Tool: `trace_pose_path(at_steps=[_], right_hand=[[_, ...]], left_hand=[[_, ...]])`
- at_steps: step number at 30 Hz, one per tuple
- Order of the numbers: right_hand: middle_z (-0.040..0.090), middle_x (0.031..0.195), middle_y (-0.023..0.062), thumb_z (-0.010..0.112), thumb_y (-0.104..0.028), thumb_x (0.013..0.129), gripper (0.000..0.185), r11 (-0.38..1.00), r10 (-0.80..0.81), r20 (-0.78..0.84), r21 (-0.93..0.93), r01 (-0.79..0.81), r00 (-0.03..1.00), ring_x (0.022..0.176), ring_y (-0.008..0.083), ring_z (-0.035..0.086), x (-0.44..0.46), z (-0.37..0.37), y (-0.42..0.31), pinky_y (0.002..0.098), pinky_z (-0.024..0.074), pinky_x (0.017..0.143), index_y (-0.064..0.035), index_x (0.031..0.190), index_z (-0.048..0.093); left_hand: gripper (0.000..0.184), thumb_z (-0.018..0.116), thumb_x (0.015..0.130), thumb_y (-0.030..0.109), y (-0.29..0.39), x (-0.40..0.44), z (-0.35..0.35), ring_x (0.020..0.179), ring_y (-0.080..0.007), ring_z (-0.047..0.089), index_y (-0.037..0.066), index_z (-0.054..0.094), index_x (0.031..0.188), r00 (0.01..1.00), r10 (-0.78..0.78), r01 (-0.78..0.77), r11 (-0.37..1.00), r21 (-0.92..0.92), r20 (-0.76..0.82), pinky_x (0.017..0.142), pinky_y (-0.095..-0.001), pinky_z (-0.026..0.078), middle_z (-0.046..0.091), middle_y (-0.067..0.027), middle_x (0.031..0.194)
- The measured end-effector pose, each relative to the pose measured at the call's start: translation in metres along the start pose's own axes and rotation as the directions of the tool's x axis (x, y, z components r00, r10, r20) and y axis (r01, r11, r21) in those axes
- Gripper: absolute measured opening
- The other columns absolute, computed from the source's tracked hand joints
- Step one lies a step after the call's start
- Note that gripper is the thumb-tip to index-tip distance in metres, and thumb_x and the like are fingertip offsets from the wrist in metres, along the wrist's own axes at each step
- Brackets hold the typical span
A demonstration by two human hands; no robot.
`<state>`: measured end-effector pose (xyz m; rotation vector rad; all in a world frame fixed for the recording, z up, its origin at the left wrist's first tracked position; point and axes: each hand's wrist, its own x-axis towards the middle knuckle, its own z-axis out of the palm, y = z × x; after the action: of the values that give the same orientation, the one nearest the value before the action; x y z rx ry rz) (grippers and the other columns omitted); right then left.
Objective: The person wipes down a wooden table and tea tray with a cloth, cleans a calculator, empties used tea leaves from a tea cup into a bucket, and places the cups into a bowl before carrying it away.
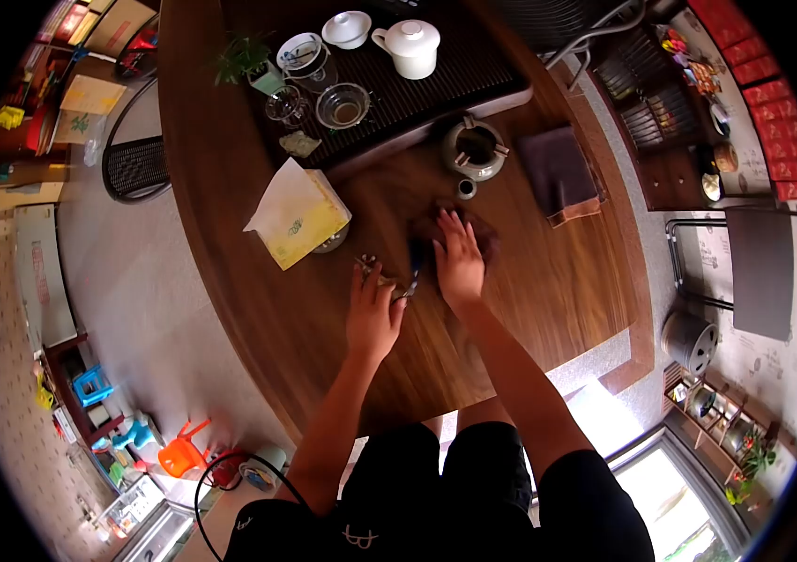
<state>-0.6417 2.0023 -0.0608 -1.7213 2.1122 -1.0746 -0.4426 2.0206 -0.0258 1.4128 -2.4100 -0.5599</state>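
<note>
My left hand (375,320) rests on the table with its fingers bent over what looks like a bunch of keys. Small metal pieces (409,287) show beside the thumb and at the fingertips; the rest is hidden under the fingers. To its right, my right hand (460,264) lies flat, fingers stretched out, on a dark crumpled cloth (486,242). Just beyond those fingertips stand a tiny light cup (466,189) and a round ceramic ashtray (475,150).
A yellow-and-white paper packet (305,220) lies on the wooden table (529,290), left of my hands. The slatted tea tray (389,126) bears a white teapot (413,49), a lidded bowl (347,30) and glassware. A folded dark cloth (559,173) is at the right.
</note>
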Motion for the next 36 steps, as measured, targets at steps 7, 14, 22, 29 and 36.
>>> trace_pose_path(at_steps=[7,14,22,29,36], right_hand=[[0.028,0.164,0.0092,0.049,-0.044,0.100,0.060,0.925,0.009,0.203,-0.375,0.069,0.979,0.151,0.0304,0.022,0.087,0.055,-0.032,0.0570,0.0176,0.121,-0.0119,0.150,0.044],[0.028,0.164,0.0073,0.052,-0.048,0.098,0.058,0.839,-0.235,0.575,-0.286,0.462,0.783,0.151,0.0300,0.024,0.027,-0.014,-0.002,0.0607,0.0149,0.120,-0.0194,0.148,0.048],[0.030,0.163,0.0049,0.054,-0.049,0.097,0.058,0.900,0.008,0.535,-0.371,0.227,0.845,0.152,0.0279,0.023,0.007,-0.084,0.046,0.0613,0.0170,0.120,-0.0201,0.147,0.050],[0.021,0.166,0.0110,0.052,-0.049,0.095,0.068,0.880,0.095,0.217,-0.475,0.021,0.972,0.152,0.0352,0.018,0.102,-0.030,0.049,0.0620,0.0149,0.120,-0.0188,0.154,0.039],[0.027,0.163,0.0111,0.049,-0.051,0.097,0.065,0.869,0.118,0.140,-0.493,-0.034,0.983,0.152,0.0347,0.019,0.136,-0.009,0.048,0.0577,0.0163,0.121,-0.0179,0.152,0.041]], left_hand=[[0.025,0.068,0.092,0.014,-0.009,-0.015,-0.019,0.135,-0.0460,0.046,0.006,0.060,0.114,0.980,-0.107,0.121,0.990,0.071,-0.167,0.106,-0.0522,0.044,0.059,-0.0160,0.137],[0.071,0.083,0.077,0.025,0.098,0.150,-0.009,0.129,-0.0391,0.049,0.001,0.050,0.135,0.914,-0.145,0.017,0.947,-0.322,-0.378,0.107,-0.0465,0.041,0.052,-0.0193,0.142],[0.100,0.091,0.065,0.029,0.121,0.231,0.056,0.131,-0.0388,0.047,0.000,0.039,0.146,0.877,-0.301,0.164,0.920,-0.355,-0.374,0.108,-0.0456,0.043,0.049,-0.0194,0.143],[0.094,0.091,0.066,0.025,0.088,0.148,0.014,0.127,-0.0390,0.051,0.002,0.043,0.144,0.779,-0.451,0.331,0.886,-0.324,-0.436,0.106,-0.0452,0.044,0.050,-0.0198,0.140],[0.097,0.090,0.070,0.030,0.062,0.124,0.014,0.133,-0.0407,0.046,0.002,0.040,0.148,0.725,-0.557,0.441,0.828,-0.347,-0.406,0.109,-0.0466,0.042,0.044,-0.0215,0.146]])
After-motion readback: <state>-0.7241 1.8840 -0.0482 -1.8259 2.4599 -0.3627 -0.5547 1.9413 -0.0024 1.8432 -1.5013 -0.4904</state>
